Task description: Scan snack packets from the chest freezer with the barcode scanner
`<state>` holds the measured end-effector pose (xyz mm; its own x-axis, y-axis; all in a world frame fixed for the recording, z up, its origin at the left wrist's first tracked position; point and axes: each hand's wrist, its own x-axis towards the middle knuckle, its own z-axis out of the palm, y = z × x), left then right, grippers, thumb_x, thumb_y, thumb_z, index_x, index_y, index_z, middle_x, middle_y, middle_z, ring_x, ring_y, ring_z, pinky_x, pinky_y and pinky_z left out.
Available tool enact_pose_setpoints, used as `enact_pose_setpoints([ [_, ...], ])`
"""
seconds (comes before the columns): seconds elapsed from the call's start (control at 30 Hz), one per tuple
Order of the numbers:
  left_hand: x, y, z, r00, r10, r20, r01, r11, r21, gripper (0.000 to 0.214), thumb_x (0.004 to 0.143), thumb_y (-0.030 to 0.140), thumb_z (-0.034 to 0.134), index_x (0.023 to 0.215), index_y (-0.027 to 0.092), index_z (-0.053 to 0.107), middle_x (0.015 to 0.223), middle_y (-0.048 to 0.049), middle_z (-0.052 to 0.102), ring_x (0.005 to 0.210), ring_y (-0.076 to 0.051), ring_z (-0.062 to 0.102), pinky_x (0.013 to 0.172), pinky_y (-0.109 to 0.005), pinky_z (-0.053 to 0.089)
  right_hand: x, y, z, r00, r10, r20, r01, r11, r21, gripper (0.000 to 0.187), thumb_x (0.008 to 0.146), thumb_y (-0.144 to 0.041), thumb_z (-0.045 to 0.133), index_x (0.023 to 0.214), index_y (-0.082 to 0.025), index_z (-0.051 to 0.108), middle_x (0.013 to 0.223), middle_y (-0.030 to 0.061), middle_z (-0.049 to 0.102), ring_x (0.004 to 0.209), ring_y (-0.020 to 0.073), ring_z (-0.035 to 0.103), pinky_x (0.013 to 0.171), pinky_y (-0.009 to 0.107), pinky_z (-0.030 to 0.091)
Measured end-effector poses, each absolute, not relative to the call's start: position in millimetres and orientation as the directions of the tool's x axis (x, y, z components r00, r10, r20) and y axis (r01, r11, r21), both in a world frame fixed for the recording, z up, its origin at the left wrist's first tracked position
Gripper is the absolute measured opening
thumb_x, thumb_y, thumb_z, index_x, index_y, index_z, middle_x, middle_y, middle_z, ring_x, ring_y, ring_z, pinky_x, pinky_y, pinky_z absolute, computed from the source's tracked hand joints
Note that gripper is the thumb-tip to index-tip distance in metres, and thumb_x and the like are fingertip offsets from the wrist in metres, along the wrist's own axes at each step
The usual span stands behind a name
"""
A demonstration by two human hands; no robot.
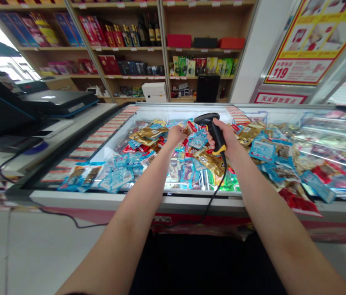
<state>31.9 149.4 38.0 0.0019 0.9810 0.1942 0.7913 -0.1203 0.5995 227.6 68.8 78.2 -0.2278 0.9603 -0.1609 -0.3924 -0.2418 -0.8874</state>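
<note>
The right hand (227, 134) had its fingers clamped round the grip of a black barcode scanner (218, 137), held above the heaped snack packets (197, 140) at the chest freezer (77, 198). The scanner's broad head pointed left, toward the left hand (176, 134); its grip's long axis slanted down and rightward to a yellow-trimmed butt. From there a thin black cable (218, 186) curved down over the freezer's front rim. The left hand's fingers bent down at a gold-and-red packet (188, 130); whether they had closed on it, I could not tell. The scanner looked smooth and hard, of moulded plastic. The packets were flat and roughly rectangular, some in creased, shiny gold foil, others in glossy blue film.
</note>
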Motion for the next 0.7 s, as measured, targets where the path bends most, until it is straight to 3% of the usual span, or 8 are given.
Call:
enact_pose_setpoints([
  [0.2, 28.9, 167.8, 27.3, -0.159, 0.939, 0.305, 0.564, -0.167, 0.808, 0.024, 0.069, 0.018, 0.066, 0.093, 0.017, 0.066, 0.084, -0.003, 0.07, 0.085, -0.022, 0.069, 0.079, -0.032, 0.052, 227.4, 68.5, 77.4, -0.184, 0.974, -0.135, -0.436, -0.204, -0.877, 0.04, 0.096, -0.057, 0.053, 0.082, -0.02, 0.056, 0.052, 0.0001, 0.059, 0.036, 0.0127, 0.051, 0.033, 0.023, 0.043],
  [0.7, 27.1, 174.9, 22.3, -0.14, 0.956, 0.257, 0.455, -0.168, 0.874, 0.019, 0.062, 0.017, 0.065, 0.081, 0.017, 0.063, 0.078, -0.0019, 0.068, 0.08, -0.021, 0.068, 0.078, -0.035, 0.053, 226.7, 72.5, 73.3, -0.242, 0.964, -0.114, -0.456, -0.217, -0.863, 0.042, 0.096, -0.059, 0.052, 0.079, -0.02, 0.053, 0.053, 0.0012, 0.06, 0.037, 0.0122, 0.052, 0.034, 0.022, 0.044],
])
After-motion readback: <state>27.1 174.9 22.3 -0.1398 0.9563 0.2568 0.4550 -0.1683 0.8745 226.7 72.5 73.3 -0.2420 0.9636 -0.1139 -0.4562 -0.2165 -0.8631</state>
